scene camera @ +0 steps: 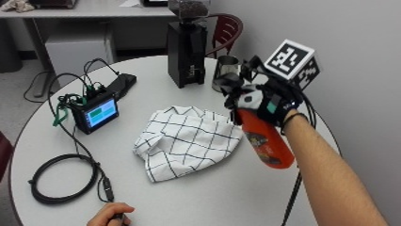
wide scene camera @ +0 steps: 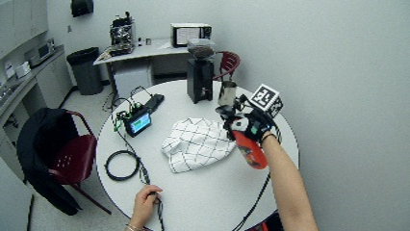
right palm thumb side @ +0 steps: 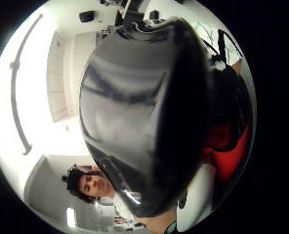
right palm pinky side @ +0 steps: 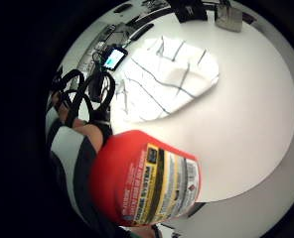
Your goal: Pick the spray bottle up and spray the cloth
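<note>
My gloved right hand [scene camera: 266, 101] grips the neck of a red spray bottle [scene camera: 266, 140] and holds it tilted in the air above the round white table [scene camera: 206, 197], its black spray head [scene camera: 228, 84] toward the cloth. The white cloth with a dark grid pattern [scene camera: 188, 139] lies crumpled in the middle of the table, just left of the bottle. In the little finger side palm view the red bottle body with its yellow label [right palm pinky side: 152, 186] hangs above the table beside the cloth [right palm pinky side: 169, 79]. The black spray head [right palm thumb side: 139, 112] fills the thumb side palm view.
A small device with a lit screen [scene camera: 97, 113] and a coil of black cable [scene camera: 60, 181] lie on the left of the table. A black coffee grinder [scene camera: 187, 44] and a metal cup [scene camera: 227, 68] stand at the back. A bare hand [scene camera: 111, 215] rests at the front edge.
</note>
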Demonstrator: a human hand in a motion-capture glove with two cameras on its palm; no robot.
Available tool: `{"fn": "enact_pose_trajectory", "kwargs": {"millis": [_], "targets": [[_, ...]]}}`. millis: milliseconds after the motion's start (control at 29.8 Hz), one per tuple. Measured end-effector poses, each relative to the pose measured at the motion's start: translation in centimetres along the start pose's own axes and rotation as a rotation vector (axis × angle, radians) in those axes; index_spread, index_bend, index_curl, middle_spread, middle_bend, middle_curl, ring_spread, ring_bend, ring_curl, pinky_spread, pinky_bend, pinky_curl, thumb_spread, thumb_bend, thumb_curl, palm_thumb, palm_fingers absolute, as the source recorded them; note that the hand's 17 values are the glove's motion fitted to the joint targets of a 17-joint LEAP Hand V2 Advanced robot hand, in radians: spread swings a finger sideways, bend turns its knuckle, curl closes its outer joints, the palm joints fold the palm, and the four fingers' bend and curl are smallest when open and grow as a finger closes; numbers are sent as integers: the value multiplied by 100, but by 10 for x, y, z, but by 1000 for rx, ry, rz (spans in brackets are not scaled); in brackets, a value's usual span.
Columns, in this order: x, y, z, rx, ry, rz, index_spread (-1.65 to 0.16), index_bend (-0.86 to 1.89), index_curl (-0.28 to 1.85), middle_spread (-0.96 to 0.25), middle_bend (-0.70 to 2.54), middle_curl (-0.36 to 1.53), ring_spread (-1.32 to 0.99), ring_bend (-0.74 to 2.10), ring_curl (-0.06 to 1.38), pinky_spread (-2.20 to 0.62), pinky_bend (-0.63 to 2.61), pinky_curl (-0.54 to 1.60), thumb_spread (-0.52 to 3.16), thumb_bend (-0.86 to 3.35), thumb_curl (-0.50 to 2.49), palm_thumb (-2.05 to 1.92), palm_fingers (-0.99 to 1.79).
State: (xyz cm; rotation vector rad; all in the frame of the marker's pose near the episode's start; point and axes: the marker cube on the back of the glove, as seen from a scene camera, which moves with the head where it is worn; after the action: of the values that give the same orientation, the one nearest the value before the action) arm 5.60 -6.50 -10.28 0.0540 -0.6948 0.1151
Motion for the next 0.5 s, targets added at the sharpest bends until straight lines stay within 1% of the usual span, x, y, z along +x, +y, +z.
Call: {"fn": "enact_pose_trajectory", "kwargs": {"millis": [101,168,369,436,504], "targets": [[-22,1,-15,14,36,-20,-19,15,39,-9,58,49,-9,71,42,0,25,35,69,-3,68,89,127],[-27,2,-15,-3,48,-20,-19,15,39,-9,59,49,-9,71,42,0,26,35,69,-3,68,89,127],[15,0,24,-91,16,52,-19,15,39,-9,59,49,-9,71,42,0,26,36,68,-3,68,89,127],[23,2,28,-83,-14,56,-19,15,39,-9,60,49,-9,72,42,0,25,36,68,-3,68,89,126],[18,5,18,-37,-35,37,-19,15,40,-9,60,49,-9,72,42,0,25,36,68,-3,69,89,126]]}}
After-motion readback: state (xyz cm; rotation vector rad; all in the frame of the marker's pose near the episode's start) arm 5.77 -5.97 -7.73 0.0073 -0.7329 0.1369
